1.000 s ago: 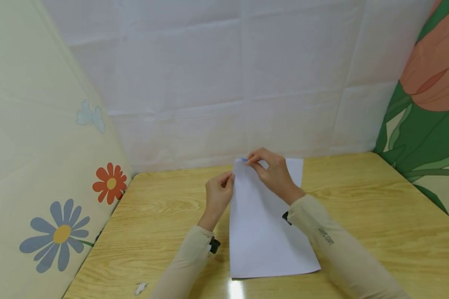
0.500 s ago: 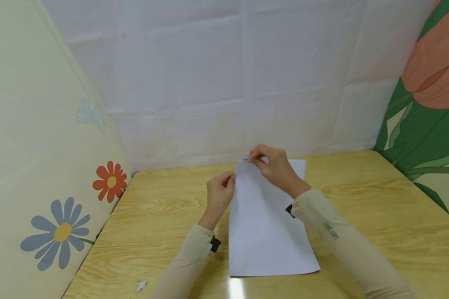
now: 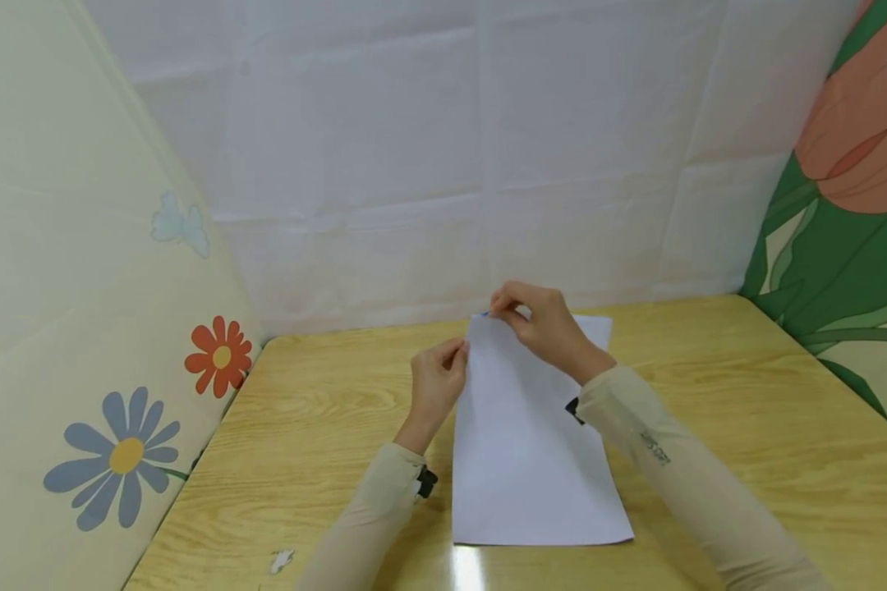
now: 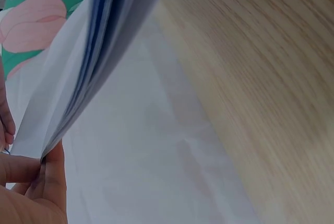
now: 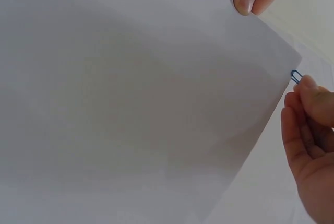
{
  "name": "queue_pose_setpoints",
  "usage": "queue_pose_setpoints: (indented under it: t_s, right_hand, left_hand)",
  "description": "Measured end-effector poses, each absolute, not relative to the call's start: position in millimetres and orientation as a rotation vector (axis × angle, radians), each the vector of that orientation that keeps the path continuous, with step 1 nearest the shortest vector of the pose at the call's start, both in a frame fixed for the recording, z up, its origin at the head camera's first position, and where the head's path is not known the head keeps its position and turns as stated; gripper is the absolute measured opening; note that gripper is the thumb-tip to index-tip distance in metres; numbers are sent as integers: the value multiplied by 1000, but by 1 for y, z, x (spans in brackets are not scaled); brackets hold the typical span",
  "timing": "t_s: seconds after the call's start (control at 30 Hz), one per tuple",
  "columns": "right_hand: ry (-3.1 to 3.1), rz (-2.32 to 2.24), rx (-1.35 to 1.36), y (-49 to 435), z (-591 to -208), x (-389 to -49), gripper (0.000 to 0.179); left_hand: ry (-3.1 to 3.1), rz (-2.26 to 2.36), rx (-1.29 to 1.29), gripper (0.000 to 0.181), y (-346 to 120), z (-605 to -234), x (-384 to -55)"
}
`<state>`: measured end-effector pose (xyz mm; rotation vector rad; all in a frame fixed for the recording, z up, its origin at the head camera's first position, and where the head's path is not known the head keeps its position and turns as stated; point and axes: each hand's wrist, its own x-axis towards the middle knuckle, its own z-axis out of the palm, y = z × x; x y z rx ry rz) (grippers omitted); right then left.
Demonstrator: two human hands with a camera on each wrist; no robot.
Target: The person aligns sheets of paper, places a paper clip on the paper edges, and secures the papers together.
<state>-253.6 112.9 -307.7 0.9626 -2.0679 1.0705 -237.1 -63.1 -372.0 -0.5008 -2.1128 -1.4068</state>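
Observation:
A stack of white paper sheets [image 3: 528, 460] stands tilted up over the table, its far end raised. My left hand [image 3: 438, 373] pinches its left edge near the top corner. In the left wrist view, the sheets' edges [image 4: 99, 46] show as several layers, gripped between the thumb and fingers of my left hand [image 4: 39, 187]. At the top edge, close to that corner, my right hand [image 3: 535, 320] pinches a blue paper clip [image 5: 295, 77]. The clip's free end meets the paper's edge in the right wrist view; whether it sits over the sheets I cannot tell.
A small torn white scrap [image 3: 282, 561] lies on the wood-grain table [image 3: 325, 410] near the front left. A white cloth backdrop [image 3: 384, 164] rises behind the table's far edge. Flower-printed panels [image 3: 118, 287] flank it at the sides.
My right hand has shifted slightly up and to the right with the clip, and less of the clip shows past the fingertips. My left hand keeps its pinch on the paper.

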Motion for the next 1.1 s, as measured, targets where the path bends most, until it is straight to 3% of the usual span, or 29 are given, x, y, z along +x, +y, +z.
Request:
queue_pose_setpoints:
  t_s: [1.1]
  right_hand:
    - [-2029, 1089, 1073, 115, -306, -260, 14]
  left_hand:
    - [-2122, -1363, -557, 13, -55, -372, -229]
